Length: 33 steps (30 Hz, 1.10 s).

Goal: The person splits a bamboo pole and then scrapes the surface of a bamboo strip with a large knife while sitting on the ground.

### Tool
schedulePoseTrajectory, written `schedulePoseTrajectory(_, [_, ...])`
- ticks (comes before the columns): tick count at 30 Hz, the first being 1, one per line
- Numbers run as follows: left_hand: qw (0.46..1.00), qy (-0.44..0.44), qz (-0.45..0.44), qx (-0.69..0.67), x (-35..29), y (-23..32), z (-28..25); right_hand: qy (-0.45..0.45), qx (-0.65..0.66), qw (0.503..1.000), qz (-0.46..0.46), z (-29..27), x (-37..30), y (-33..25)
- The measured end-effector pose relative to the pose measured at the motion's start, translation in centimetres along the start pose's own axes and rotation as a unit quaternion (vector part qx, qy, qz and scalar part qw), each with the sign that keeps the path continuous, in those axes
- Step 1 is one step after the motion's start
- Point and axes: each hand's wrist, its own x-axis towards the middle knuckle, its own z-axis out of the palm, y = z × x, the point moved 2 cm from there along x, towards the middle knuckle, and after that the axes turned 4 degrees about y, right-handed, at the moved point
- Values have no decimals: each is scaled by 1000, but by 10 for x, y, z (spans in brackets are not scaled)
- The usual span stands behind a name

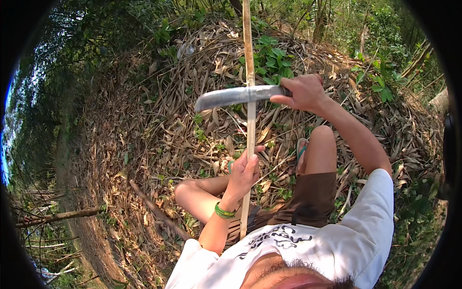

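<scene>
A long, pale split bamboo strip [251,126] runs away from my lap past the top of the view. My left hand [243,174], with a green band at the wrist, is closed around its lower part, index finger stretched out beside it. Farther up, a machete [219,98] lies crosswise over the strip, its broad grey blade pointing left. The blade looks to be touching the strip's surface. My right hand [303,94] is wrapped around the machete's handle, which the fingers mostly hide. The strip's near end rests against my shirt and shorts.
Dry leaves [168,120] cover the sloping ground around my bent legs. A stick [156,209] lies to the left of my knee, and a thicker branch [62,217] juts in at far left. Green plants [274,60] grow just beyond the blade, with denser brush behind.
</scene>
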Motion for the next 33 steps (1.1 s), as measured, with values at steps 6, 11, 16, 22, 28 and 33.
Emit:
schedulePoseTrajectory(6, [997,-30,-76,13,-26,-32,-8,55,49,995,70,-17,-4,24])
schedulePoseTrajectory(11, [998,-16,-42,-40,-13,-26,-8,-99,56,990,-86,1,-60,-66])
schedulePoseTrajectory(16, [999,0,-33,-15,-14,-8,1,-50,53,991,-109,1,-45,-48])
schedulePoseTrajectory(22, [999,-13,-30,-3,-26,-1,4,18,-16,998,-64,2,-24,6])
schedulePoseTrajectory(28, [998,2,-45,-51,-32,-13,-6,-18,17,999,-24,10,-30,-25])
schedulePoseTrajectory(33, [999,16,-35,1,-47,-23,-3,1,-29,999,-16,17,-15,-4])
